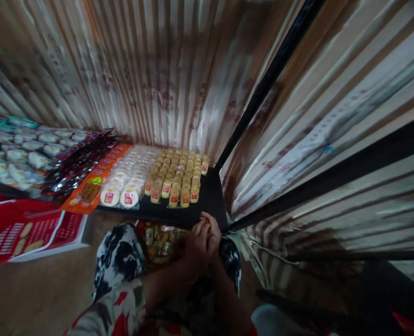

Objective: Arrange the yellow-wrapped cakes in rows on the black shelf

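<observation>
My left hand (196, 240) and my right hand (213, 233) are clasped together above my lap, at the front edge of a black shelf (214, 193). Their fingers are closed against each other, and no item shows in them. Just beyond stand rows of small yellow wrapped cakes (174, 179) with red labels. Left of these are two rows of round white wrapped packs (118, 184). Below the shelf, between my knees, a red box (163, 240) holds more yellow wrapped pieces, partly hidden by my left arm.
Farther left on the shelf lie an orange packet (97, 177), dark shiny packets (83, 161) and many white packs (25, 149). A red carton (28, 228) is at the left. Pleated sheeting (165, 70) and dark poles (270, 74) close in the back and right.
</observation>
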Action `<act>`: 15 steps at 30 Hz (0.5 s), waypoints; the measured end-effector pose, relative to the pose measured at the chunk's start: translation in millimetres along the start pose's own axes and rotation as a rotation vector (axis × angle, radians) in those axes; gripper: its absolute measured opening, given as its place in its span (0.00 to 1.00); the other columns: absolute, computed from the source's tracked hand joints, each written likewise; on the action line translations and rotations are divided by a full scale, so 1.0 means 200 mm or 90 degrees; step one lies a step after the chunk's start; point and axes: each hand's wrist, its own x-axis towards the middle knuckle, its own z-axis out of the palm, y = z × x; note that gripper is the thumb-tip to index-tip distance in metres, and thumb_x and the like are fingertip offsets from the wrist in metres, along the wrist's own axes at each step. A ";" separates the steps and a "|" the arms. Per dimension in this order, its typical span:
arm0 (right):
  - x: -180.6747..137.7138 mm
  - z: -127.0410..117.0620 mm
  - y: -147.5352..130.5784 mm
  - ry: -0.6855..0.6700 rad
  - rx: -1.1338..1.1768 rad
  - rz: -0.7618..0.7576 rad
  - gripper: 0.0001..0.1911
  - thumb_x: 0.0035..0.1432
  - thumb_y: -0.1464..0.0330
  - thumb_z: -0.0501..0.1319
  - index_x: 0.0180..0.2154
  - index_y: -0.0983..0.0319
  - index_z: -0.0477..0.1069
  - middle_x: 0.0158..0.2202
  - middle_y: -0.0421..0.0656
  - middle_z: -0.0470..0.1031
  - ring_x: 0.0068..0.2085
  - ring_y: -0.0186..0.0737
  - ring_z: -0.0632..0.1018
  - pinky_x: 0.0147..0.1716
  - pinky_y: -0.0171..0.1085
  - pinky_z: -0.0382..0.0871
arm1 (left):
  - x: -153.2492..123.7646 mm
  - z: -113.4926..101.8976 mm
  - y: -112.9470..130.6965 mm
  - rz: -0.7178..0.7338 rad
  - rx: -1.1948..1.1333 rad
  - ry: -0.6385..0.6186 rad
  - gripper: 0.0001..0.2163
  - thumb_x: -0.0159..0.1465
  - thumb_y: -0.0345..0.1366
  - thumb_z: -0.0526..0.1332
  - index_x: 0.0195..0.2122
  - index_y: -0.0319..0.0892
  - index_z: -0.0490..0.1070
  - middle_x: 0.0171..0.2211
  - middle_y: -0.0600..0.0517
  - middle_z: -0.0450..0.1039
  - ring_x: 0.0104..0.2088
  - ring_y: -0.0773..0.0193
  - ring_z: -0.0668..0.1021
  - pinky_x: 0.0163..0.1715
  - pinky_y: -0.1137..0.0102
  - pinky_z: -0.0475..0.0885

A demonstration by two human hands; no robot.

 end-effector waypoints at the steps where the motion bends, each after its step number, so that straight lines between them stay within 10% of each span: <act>1: -0.06 0.00 0.00 -0.014 0.004 0.004 0.18 0.52 0.68 0.49 0.41 0.61 0.72 0.39 0.45 0.76 0.42 0.41 0.75 0.44 0.41 0.69 | -0.06 -0.02 -0.03 0.002 -0.013 -0.015 0.21 0.63 0.37 0.49 0.56 0.37 0.61 0.56 0.41 0.63 0.56 0.56 0.66 0.56 0.61 0.62; 7: -0.28 0.12 0.11 -0.176 -0.041 0.081 0.20 0.47 0.73 0.49 0.38 0.58 0.75 0.40 0.43 0.77 0.44 0.41 0.75 0.50 0.40 0.66 | -0.23 -0.06 -0.24 -0.113 -0.026 -0.125 0.19 0.64 0.40 0.46 0.51 0.39 0.66 0.54 0.43 0.66 0.55 0.59 0.67 0.58 0.61 0.60; 15: -0.12 0.29 0.24 -0.188 -0.273 0.200 0.13 0.49 0.74 0.57 0.36 0.62 0.76 0.41 0.51 0.77 0.46 0.49 0.75 0.46 0.40 0.65 | -0.03 -0.03 -0.53 -0.405 0.033 -0.162 0.16 0.61 0.29 0.50 0.49 0.36 0.69 0.50 0.40 0.70 0.53 0.58 0.71 0.53 0.66 0.62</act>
